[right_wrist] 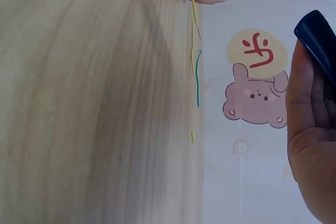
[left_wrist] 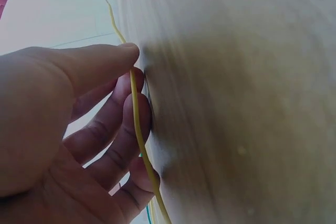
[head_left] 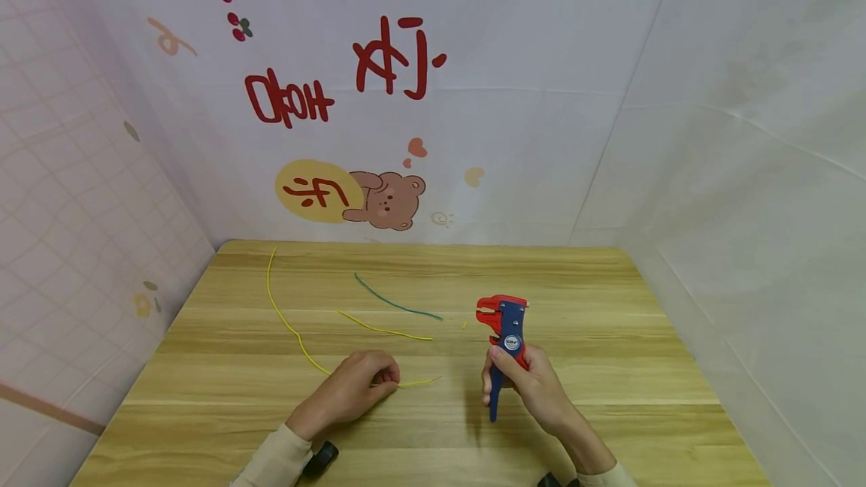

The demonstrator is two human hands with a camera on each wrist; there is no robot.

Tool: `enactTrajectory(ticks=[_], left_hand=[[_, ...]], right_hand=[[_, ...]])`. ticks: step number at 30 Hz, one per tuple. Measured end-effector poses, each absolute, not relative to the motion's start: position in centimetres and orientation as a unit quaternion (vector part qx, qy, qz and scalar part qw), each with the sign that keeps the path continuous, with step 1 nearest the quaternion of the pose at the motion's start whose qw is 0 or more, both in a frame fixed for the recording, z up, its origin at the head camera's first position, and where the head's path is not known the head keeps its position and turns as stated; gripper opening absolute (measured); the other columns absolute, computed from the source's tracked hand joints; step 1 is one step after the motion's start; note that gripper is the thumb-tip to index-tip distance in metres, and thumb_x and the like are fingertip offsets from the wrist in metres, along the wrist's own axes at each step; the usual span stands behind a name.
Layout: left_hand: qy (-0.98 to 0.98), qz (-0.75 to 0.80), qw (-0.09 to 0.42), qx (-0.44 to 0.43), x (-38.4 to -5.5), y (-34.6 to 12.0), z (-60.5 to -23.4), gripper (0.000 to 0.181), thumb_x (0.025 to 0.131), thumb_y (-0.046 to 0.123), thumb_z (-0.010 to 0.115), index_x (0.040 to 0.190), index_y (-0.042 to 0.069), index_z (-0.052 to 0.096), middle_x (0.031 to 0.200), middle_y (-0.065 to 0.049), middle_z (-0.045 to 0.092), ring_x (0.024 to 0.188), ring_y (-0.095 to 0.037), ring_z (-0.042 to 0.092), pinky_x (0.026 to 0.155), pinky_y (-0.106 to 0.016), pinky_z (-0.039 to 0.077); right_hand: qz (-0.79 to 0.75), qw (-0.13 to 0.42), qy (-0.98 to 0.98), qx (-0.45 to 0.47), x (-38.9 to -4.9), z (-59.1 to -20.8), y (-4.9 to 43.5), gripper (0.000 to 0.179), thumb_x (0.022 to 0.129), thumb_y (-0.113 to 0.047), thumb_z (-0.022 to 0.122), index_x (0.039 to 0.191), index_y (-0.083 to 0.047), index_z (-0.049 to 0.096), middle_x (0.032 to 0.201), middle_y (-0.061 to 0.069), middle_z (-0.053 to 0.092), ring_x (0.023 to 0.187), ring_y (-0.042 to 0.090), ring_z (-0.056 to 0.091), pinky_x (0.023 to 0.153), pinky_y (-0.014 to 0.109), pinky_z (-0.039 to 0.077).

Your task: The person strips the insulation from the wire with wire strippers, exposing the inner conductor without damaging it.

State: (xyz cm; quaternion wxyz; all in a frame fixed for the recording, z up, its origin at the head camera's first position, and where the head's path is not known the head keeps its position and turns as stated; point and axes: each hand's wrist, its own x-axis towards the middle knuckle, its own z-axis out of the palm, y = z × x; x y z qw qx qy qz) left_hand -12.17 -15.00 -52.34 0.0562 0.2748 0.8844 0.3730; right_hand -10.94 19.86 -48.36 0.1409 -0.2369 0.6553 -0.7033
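My left hand point(head_left: 353, 385) rests low over the table and pinches a long yellow wire point(head_left: 282, 318) between thumb and fingers. The wire curves away to the far left; its short end sticks out to the right, with a thin bare tip. In the left wrist view the yellow wire point(left_wrist: 137, 119) runs across the curled fingers. My right hand point(head_left: 534, 389) grips a red and blue wire stripper point(head_left: 512, 322) by its handles, jaws pointing up and left with nothing between them. Only a dark blue handle point(right_wrist: 317, 38) of it shows in the right wrist view.
Beyond the hands lie a shorter yellow wire point(head_left: 382, 331) and a green wire point(head_left: 395, 305). A tiny yellow piece point(head_left: 464, 325) lies left of the stripper. The wooden table point(head_left: 609, 352) meets printed white cloth walls point(head_left: 528, 164) at the back and sides.
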Motion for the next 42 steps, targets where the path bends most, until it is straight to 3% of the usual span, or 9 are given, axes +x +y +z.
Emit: enactTrajectory(ticks=[11, 18, 26, 32, 37, 42], left_hand=[[0.886, 0.368, 0.048, 0.277, -12.17, -14.95, -52.36, 0.014, 0.104, 0.007, 0.081, 0.095, 0.018, 0.077, 0.093, 0.01, 0.073, 0.084, 0.005, 0.06, 0.075, -0.021, 0.055], [0.886, 0.369, 0.054, 0.276, -12.18, -14.97, -52.26, 0.013, 0.104, 0.01, 0.082, 0.096, 0.019, 0.078, 0.094, 0.01, 0.073, 0.085, 0.005, 0.062, 0.076, -0.023, 0.057], [0.888, 0.369, 0.045, 0.271, -12.09, -14.95, -52.18, 0.012, 0.104, 0.013, 0.082, 0.097, 0.021, 0.078, 0.093, 0.012, 0.073, 0.084, 0.006, 0.062, 0.076, -0.024, 0.058], [0.894, 0.362, 0.027, 0.261, -12.3, -14.93, -52.06, 0.012, 0.103, 0.014, 0.083, 0.097, 0.023, 0.079, 0.091, 0.014, 0.071, 0.083, 0.005, 0.06, 0.076, -0.021, 0.055], [0.893, 0.369, 0.021, 0.256, -12.45, -15.14, -51.91, 0.011, 0.104, 0.014, 0.082, 0.099, 0.022, 0.078, 0.093, 0.013, 0.072, 0.085, 0.004, 0.062, 0.078, -0.022, 0.056], [0.895, 0.368, 0.016, 0.252, -12.69, -15.57, -51.71, 0.01, 0.105, 0.016, 0.082, 0.1, 0.024, 0.078, 0.096, 0.014, 0.073, 0.088, 0.004, 0.064, 0.08, -0.024, 0.058]], right_hand=[[-0.707, 0.144, 0.651, -0.236, -11.03, -48.43, 19.89, 0.042, 0.124, -0.014, 0.041, 0.113, 0.025, 0.054, 0.091, 0.0, 0.073, 0.077, 0.017, 0.08, 0.079, 0.046, 0.071], [-0.703, 0.146, 0.659, -0.222, -11.06, -48.51, 19.97, 0.04, 0.124, -0.016, 0.042, 0.111, 0.017, 0.059, 0.089, -0.001, 0.073, 0.077, 0.014, 0.08, 0.078, 0.045, 0.071], [-0.706, 0.144, 0.657, -0.22, -11.2, -48.73, 20.08, 0.044, 0.124, -0.016, 0.041, 0.112, 0.025, 0.052, 0.087, -0.001, 0.074, 0.076, 0.013, 0.079, 0.079, 0.045, 0.071], [-0.711, 0.143, 0.653, -0.219, -11.28, -49.01, 20.21, 0.036, 0.125, -0.016, 0.04, 0.111, 0.011, 0.06, 0.088, -0.001, 0.075, 0.077, 0.012, 0.08, 0.079, 0.045, 0.071], [-0.712, 0.141, 0.654, -0.214, -11.3, -49.19, 20.41, 0.042, 0.125, -0.017, 0.039, 0.114, 0.021, 0.053, 0.089, -0.002, 0.075, 0.079, 0.013, 0.08, 0.081, 0.048, 0.071], [-0.716, 0.137, 0.652, -0.21, -11.26, -49.22, 20.64, 0.042, 0.125, -0.017, 0.039, 0.114, 0.021, 0.052, 0.09, -0.001, 0.074, 0.079, 0.016, 0.081, 0.083, 0.049, 0.071]])
